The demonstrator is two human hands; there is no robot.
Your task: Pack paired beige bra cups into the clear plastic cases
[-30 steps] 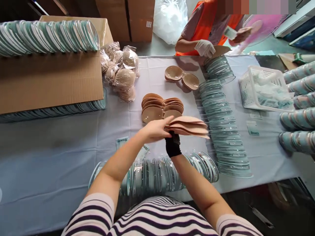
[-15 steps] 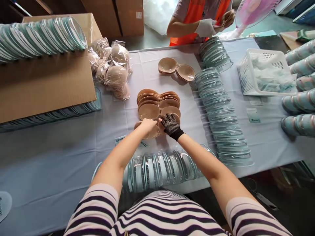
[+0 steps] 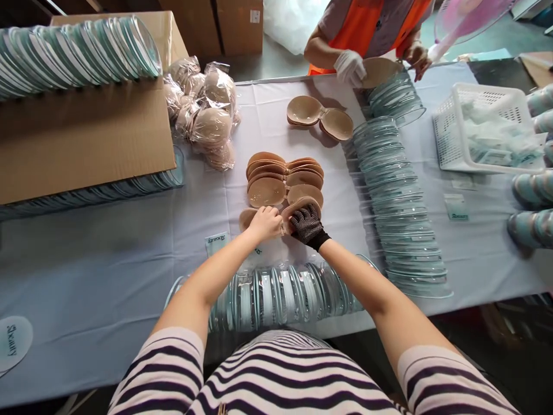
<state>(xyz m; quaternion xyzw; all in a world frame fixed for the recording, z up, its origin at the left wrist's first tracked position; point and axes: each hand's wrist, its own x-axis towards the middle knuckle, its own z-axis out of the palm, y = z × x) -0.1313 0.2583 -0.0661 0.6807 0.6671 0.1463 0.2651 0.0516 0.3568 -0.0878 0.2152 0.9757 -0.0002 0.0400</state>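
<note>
My bare left hand and my right hand in a black dotted glove press side by side on a beige cup pair lying on the pale blue tablecloth. Each hand covers one cup and the fingers curl over it. Just beyond them lies a fanned stack of beige cup pairs. Another single beige pair rests farther back. A row of clear plastic shells lies at the table's near edge under my forearms.
A long line of clear shells runs along the right. A white basket stands far right. At left a cardboard box carries stacked shells; bagged cups lie beside it. A person in an orange vest works across the table.
A second ago both hands held a fanned bunch of cups above the table to the right. They have come down to the cloth, pressing a pair just before the stack.
</note>
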